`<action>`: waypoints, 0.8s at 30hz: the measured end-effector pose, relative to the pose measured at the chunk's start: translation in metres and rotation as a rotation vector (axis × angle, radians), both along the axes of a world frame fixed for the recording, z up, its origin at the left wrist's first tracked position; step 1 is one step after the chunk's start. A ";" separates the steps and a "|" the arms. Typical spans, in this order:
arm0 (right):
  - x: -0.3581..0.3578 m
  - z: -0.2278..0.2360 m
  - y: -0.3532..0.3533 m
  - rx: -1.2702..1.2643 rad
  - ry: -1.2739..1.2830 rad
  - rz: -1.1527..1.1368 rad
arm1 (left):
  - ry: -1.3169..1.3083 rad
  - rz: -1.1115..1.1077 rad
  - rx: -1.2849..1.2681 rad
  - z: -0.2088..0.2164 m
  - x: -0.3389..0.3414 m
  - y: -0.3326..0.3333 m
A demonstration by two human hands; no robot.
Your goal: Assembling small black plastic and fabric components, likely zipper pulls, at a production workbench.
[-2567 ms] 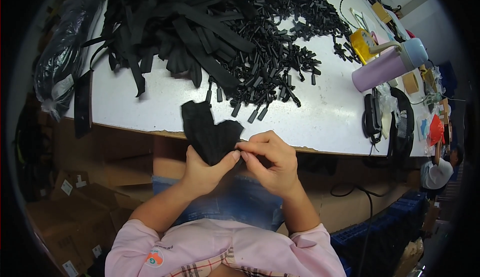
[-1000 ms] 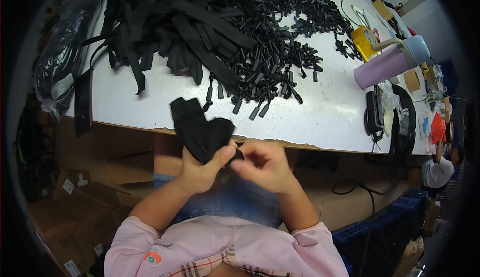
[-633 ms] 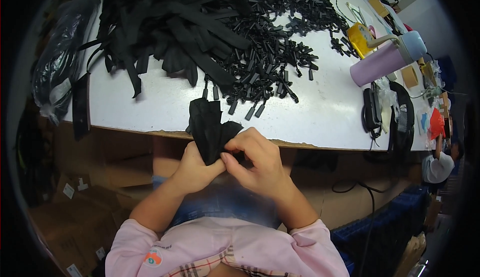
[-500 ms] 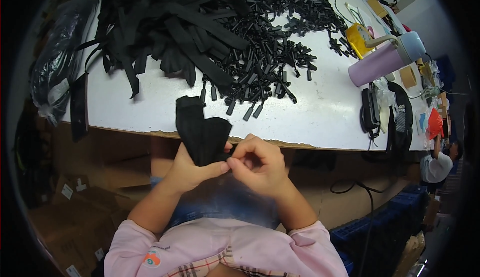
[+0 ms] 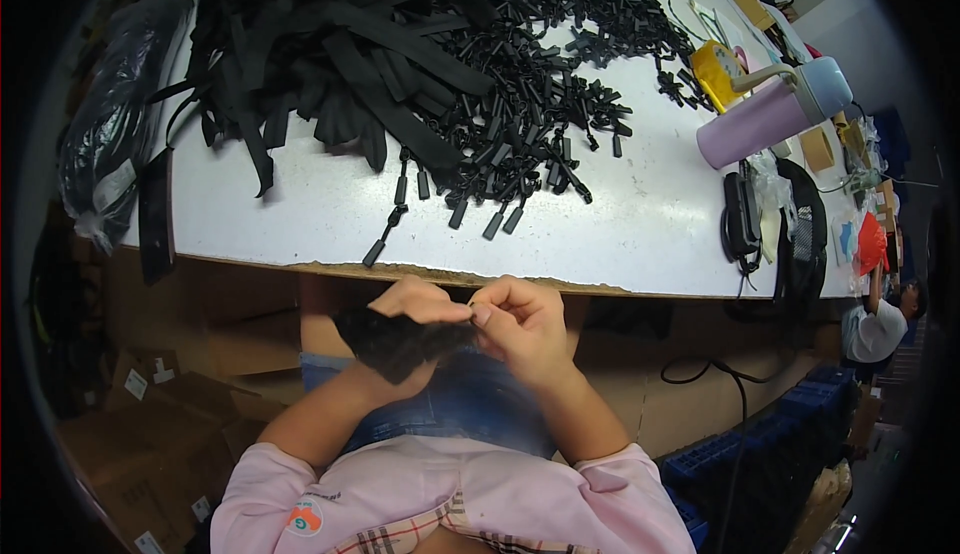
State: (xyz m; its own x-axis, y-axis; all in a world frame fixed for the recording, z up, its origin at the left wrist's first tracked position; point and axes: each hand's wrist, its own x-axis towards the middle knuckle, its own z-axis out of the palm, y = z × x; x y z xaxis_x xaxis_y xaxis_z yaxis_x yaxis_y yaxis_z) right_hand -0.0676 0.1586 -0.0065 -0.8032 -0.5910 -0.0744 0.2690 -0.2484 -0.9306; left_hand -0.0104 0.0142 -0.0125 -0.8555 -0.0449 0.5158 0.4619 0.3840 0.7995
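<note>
A folded piece of black fabric (image 5: 385, 342) is bunched in my left hand (image 5: 415, 303), below the table's front edge and above my lap. The left fingers lie over it and are a little blurred. My right hand (image 5: 530, 332) is closed in a pinch, its thumb and forefinger meeting the left fingertips at the fabric's right end. A small dark bit shows between the fingertips, too small to name. On the table, nearest my hands, lies a black zipper pull (image 5: 385, 236) close to the front edge.
A heap of black fabric strips (image 5: 350, 64) and a pile of black zipper pulls (image 5: 520, 134) cover the white table (image 5: 640, 224). Right of them are a lilac bottle (image 5: 755, 126) and a yellow packet (image 5: 716, 72). A plastic-wrapped black bundle (image 5: 120, 124) lies left; cardboard boxes (image 5: 150, 444) stand below.
The black fabric has swung down from upright over the table edge to below my left fingers. The left hand has turned over; the zipper pull near the edge has come into view.
</note>
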 end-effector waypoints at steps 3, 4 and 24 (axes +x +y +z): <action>-0.006 0.001 0.005 -0.029 -0.372 0.105 | 0.002 -0.012 -0.031 0.001 0.002 0.004; -0.009 0.001 0.005 0.146 0.232 -0.039 | -0.148 0.041 0.111 -0.005 0.003 0.007; -0.014 0.021 0.006 0.285 0.728 -0.080 | -0.458 0.043 0.707 0.009 0.000 0.014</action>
